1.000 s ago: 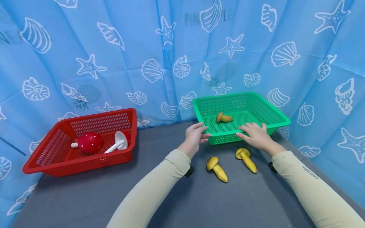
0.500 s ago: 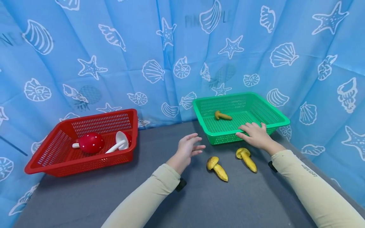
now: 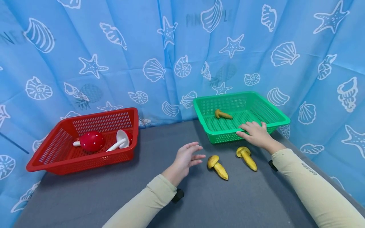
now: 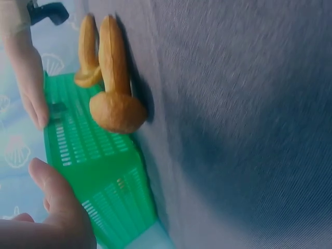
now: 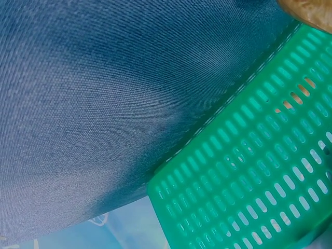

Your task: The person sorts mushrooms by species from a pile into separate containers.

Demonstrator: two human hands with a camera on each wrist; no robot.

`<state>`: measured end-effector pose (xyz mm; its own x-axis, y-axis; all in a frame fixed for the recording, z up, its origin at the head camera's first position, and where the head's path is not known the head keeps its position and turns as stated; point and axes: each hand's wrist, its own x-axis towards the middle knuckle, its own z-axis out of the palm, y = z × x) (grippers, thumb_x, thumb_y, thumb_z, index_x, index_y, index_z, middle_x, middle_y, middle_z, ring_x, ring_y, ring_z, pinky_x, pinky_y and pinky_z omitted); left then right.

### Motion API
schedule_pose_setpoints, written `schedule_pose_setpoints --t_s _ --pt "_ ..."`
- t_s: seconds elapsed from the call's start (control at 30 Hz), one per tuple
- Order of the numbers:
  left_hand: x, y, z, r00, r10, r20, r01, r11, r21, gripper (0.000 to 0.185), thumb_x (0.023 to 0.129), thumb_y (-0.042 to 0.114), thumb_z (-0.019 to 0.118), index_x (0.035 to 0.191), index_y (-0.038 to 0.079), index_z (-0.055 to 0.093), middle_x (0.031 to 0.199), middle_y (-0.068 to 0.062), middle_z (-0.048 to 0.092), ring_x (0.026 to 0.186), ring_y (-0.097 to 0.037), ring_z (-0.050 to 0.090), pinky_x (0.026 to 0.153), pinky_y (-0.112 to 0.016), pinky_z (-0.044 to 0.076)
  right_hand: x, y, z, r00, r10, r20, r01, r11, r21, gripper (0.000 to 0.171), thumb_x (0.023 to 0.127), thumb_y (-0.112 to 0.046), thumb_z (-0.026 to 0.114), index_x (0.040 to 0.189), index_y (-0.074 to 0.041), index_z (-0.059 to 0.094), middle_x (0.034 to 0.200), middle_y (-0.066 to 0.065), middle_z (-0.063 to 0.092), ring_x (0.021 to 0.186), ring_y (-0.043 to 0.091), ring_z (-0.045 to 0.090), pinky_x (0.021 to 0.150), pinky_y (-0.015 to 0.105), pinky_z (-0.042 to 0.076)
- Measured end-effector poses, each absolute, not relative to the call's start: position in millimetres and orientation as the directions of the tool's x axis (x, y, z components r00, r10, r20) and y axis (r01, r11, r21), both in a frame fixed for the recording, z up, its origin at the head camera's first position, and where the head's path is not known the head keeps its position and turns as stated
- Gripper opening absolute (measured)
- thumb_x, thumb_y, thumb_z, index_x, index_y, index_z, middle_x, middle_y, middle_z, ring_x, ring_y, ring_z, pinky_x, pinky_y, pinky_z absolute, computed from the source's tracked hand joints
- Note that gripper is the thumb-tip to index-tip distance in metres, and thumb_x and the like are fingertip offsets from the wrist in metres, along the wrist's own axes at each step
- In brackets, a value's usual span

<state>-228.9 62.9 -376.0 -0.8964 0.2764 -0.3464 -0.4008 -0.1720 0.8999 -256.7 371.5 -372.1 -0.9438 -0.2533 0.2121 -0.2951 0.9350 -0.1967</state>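
Observation:
My left hand [image 3: 182,161] hovers over the table with fingers loosely spread, just left of a yellow mushroom [image 3: 218,168]. Nothing is between its fingers. A second yellow mushroom [image 3: 247,159] lies to the right, in front of the green basket [image 3: 225,138]. My right hand [image 3: 257,135] rests on the basket's near rim, fingers reaching over it. Inside the basket lies a brownish mushroom [image 3: 223,114]. The left wrist view shows the nearer mushroom [image 4: 118,83] with its cap toward the basket. The right wrist view shows mostly the slotted basket wall [image 5: 249,171], with the right hand out of sight.
A red basket [image 3: 85,162] stands at the left, holding a red, white-dotted mushroom [image 3: 92,141] and another with a white stem [image 3: 118,143]. Grey cloth [image 3: 228,202] covers the table. Behind hangs a blue shell-print curtain [image 3: 159,38].
My left hand has drawn back from the green basket's corner, leftward and toward me. The mushroom in that basket has turned and settled. My right hand stays on the rim.

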Motion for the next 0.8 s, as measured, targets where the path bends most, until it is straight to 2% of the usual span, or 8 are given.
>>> schedule_pose_setpoints --t_s 0.4,0.8 --pt "-208 58 -385 -0.884 0.306 -0.353 -0.415 -0.168 0.894 0.040 0.102 0.018 0.052 0.138 0.001 0.048 0.126 -0.015 0.061 0.082 -0.014 0.068 0.072 -0.029 0.056 -257 371 -371 -0.944 -0.257 0.208 -0.297 0.935 -0.194 0.045 0.101 -0.037 0.050 0.126 0.000 0.059 0.126 0.027 0.055 0.116 0.047 0.045 0.098 0.077 0.011" --pt "-190 64 -398 -0.846 0.356 -0.396 -0.465 -0.129 0.876 0.039 0.101 0.015 0.053 0.135 -0.002 0.050 0.114 -0.012 0.065 0.088 -0.019 0.068 0.080 -0.037 0.055 -256 371 -371 -0.944 -0.256 0.208 -0.297 0.933 -0.202 0.047 0.102 -0.040 0.049 0.125 0.000 0.059 0.123 0.025 0.056 0.115 0.046 0.045 0.097 0.077 0.010"
